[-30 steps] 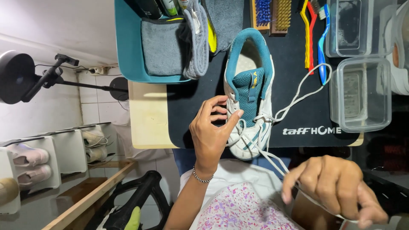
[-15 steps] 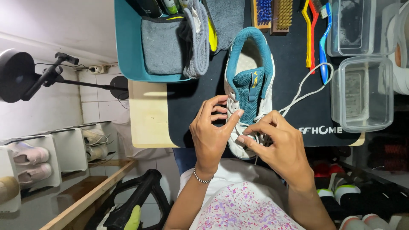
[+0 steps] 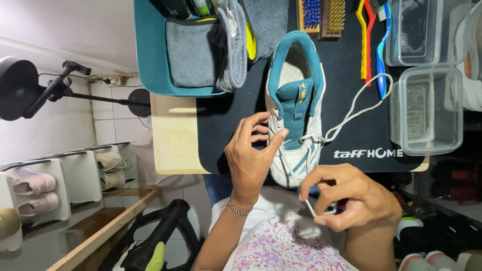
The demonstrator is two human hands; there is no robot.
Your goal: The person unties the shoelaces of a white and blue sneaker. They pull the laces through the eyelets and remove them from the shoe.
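Black mat (image 3: pixel 351 115) over a pale wooden board (image 3: pixel 173 135). Teal tray (image 3: pixel 150 55) at one end holds grey cloths (image 3: pixel 193 50). Two scrub brushes (image 3: pixel 324 15) lie at the mat's edge; beside them a yellow, red and blue set of toothbrushes (image 3: pixel 371 45). Two clear plastic tubs (image 3: pixel 427 108) just off the mat. Black lamp (image 3: pixel 20 88) on an arm against white tiles. Pale shoes (image 3: pixel 30 193) stand in white racks nearby.
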